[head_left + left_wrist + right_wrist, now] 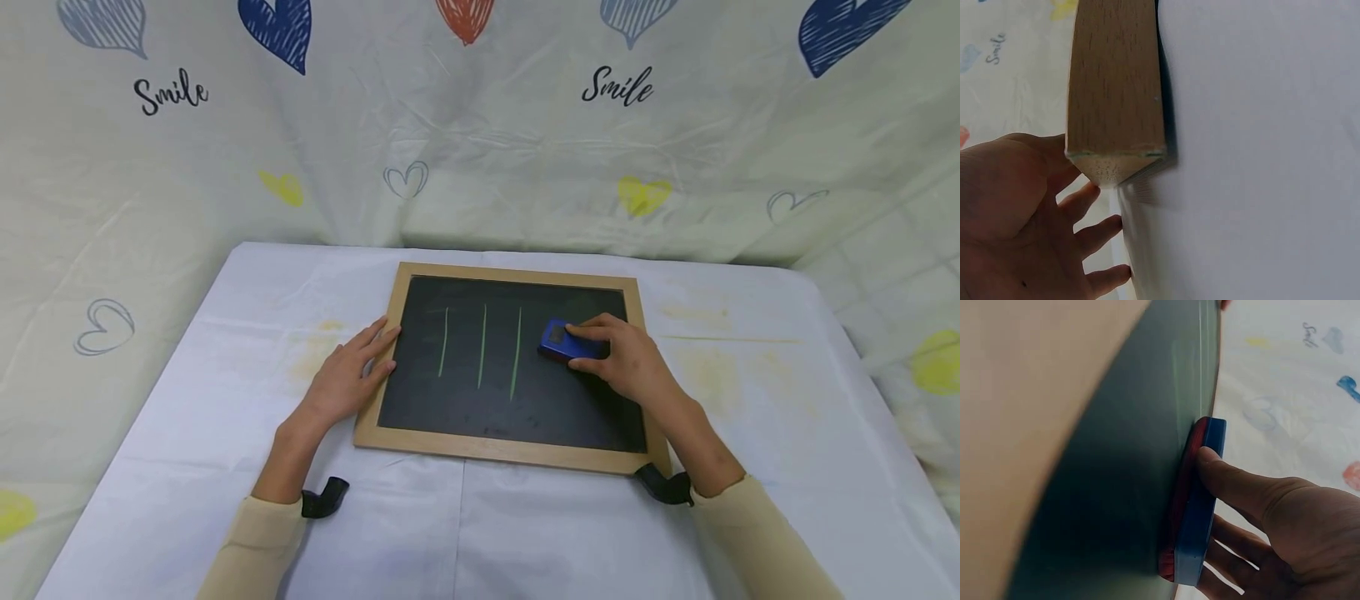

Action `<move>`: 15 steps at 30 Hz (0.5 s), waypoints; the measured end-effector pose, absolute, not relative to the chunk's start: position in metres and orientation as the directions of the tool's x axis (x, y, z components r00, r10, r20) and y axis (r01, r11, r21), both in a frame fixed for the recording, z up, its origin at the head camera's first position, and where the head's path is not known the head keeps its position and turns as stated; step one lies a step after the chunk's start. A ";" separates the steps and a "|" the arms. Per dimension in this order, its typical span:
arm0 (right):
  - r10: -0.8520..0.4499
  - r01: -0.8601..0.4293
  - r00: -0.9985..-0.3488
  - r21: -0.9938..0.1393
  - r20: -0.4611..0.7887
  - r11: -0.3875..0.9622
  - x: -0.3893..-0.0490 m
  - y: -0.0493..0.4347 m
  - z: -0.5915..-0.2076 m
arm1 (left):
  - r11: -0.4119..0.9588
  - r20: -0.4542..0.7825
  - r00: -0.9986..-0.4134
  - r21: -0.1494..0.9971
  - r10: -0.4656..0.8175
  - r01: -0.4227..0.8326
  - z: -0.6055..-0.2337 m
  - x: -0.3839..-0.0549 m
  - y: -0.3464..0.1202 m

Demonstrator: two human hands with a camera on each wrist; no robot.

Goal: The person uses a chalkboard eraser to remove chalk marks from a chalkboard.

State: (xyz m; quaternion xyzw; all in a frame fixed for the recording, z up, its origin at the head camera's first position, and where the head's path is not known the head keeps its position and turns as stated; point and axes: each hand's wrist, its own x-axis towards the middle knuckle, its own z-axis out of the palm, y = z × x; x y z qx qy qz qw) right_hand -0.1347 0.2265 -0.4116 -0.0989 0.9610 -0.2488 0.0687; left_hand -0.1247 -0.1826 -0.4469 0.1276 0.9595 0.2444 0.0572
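Note:
A small chalkboard (480,421) in a light wooden frame (517,273) lies on the table. Three green chalk lines run roughly upright on its left and middle part. My right hand (630,358) grips a blue chalkboard eraser (558,340) by its sides, right of the lines. In the right wrist view the red felt side of the eraser (1200,506) lies against the board, the thumb on its near edge. My left hand (348,375) rests at the frame's left edge with fingers spread. The left wrist view shows that hand (1029,212) beside a corner of the frame (1116,81).
A white cloth (420,533) covers the table, with faint yellow smudges on both sides of the board. Behind hangs a pale curtain (510,117) printed with hearts and "Smile". A black curved piece (325,498) sits at the left wrist, another (663,485) at the right.

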 end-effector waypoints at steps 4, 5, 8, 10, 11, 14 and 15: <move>-0.213 -0.141 -0.972 -0.484 -0.098 0.864 -0.146 0.229 -0.411 | 0.849 -0.056 -0.961 0.484 0.270 0.210 -0.446 -0.124 -0.182; -0.209 -0.135 -0.973 -0.483 -0.101 0.865 -0.149 0.229 -0.410 | 0.849 -0.058 -0.962 0.485 0.269 0.208 -0.446 -0.124 -0.182; -0.198 -0.123 -0.974 -0.480 -0.110 0.869 -0.157 0.231 -0.410 | 0.850 -0.061 -0.962 0.486 0.267 0.205 -0.445 -0.124 -0.182; -0.192 -0.118 -0.975 -0.477 -0.110 0.871 -0.162 0.232 -0.410 | 0.850 -0.061 -0.962 0.484 0.267 0.206 -0.445 -0.123 -0.182; -0.192 -0.118 -0.975 -0.476 -0.108 0.871 -0.165 0.233 -0.410 | 0.850 -0.060 -0.962 0.484 0.268 0.207 -0.445 -0.124 -0.182; -0.191 -0.123 -0.976 -0.471 -0.100 0.874 -0.172 0.234 -0.411 | 0.849 -0.058 -0.961 0.485 0.271 0.210 -0.445 -0.124 -0.182; -0.193 -0.126 -0.976 -0.468 -0.098 0.875 -0.174 0.235 -0.410 | 0.849 -0.057 -0.961 0.484 0.272 0.212 -0.445 -0.124 -0.182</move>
